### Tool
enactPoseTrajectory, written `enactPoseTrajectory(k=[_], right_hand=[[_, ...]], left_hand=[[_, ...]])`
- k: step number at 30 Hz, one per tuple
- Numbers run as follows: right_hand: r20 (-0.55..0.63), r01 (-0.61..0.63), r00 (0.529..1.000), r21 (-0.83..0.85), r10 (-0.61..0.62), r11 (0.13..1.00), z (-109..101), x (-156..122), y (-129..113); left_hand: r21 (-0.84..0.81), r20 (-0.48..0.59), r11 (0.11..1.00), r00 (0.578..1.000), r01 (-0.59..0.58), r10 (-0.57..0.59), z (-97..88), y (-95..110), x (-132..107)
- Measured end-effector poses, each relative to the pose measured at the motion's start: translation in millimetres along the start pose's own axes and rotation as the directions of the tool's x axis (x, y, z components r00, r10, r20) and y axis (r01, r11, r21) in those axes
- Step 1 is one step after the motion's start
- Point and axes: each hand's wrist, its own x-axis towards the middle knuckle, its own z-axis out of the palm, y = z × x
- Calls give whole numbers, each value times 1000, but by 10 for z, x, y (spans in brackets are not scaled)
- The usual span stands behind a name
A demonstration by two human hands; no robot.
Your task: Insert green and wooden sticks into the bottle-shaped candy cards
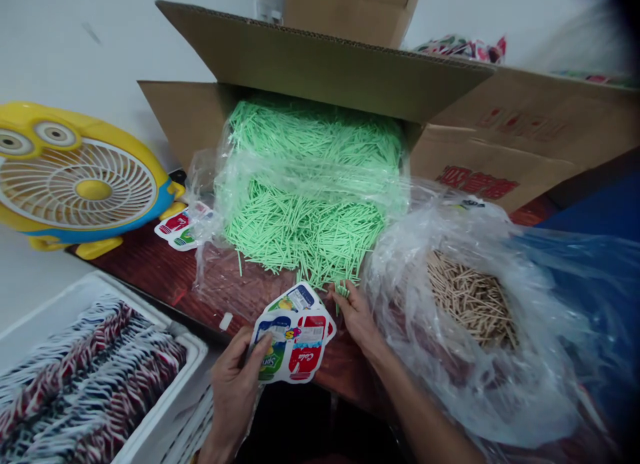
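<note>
Held between thumb and fingers of my left hand (pixel 239 377) are a few printed packets (pixel 306 347), fanned a little, with cola and other drink pictures on them. My right hand (pixel 354 311) pinches several short light green sticks (pixel 342 289) just to the right of the packets. In front of both hands, a heap of the same green sticks (pixel 305 227) spills from a clear plastic bag (pixel 310 167) inside an open cardboard box (pixel 330 64). How many sticks are in my fingers cannot be made out.
A yellow cartoon fan (pixel 90 184) stands left on the dark red table (pixel 135 264); more packets (pixel 183 227) lie beside it. Lower left, a white foam box (pixel 200 357) holds rows of packets. At right, a clear bag (pixel 500 397) contains brown sticks (pixel 473 301).
</note>
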Motion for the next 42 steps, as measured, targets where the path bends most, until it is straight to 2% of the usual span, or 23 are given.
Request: enactPoseTrajectory(k=[4, 7, 10, 12, 15, 17, 20, 23, 26, 29, 35, 39, 42], right_hand=[[-35, 83, 996, -13, -83, 996, -45, -26, -146], [16, 124, 992, -21, -124, 992, -46, -53, -148], [48, 100, 994, -28, -98, 995, -36, -77, -78], [16, 70, 997, 10, -70, 998, -30, -83, -46], [-35, -4, 999, 180, 10, 984, -20, -55, -81], [-74, -60, 993, 393, 96, 918, -13, -7, -176], [-66, -79, 983, 700, 174, 709, -8, 69, -418], [15, -91, 990, 830, 140, 551, -2, 74, -691], [30, -67, 996, 862, 81, 502, 21, -8, -869], [17, -21, 1000, 852, 14, 523, 59, -113, -919], [-44, 29, 999, 719, 4, 694, 110, -226, -878], [-64, 17, 997, 640, 31, 769, 112, -276, -848], [-30, -31, 998, 629, 64, 777, 103, -325, -815]], left_hand=[[20, 18, 1000, 1000, -23, 23, 26, 17, -5], [57, 45, 997, 998, -48, 46, 57, 64, -29], [77, 101, 996, 994, -39, 31, 72, 100, -69], [76, 119, 997, 993, -22, 13, 69, 105, -87], [53, 150, 998, 988, 39, -47, 62, 100, -81], [44, 223, 993, 968, 109, -116, 75, 109, -53], [77, 339, 989, 929, 128, -147, 141, 161, 8], [119, 422, 993, 904, 13, -62, 243, 244, 69], [121, 497, 990, 868, -76, 6, 335, 316, 120], [119, 536, 988, 844, -97, 18, 392, 353, 158], [108, 582, 993, 813, -55, -18, 447, 399, 203], [96, 567, 995, 823, -27, -32, 484, 413, 227], [83, 538, 996, 840, 23, -65, 517, 397, 241]])
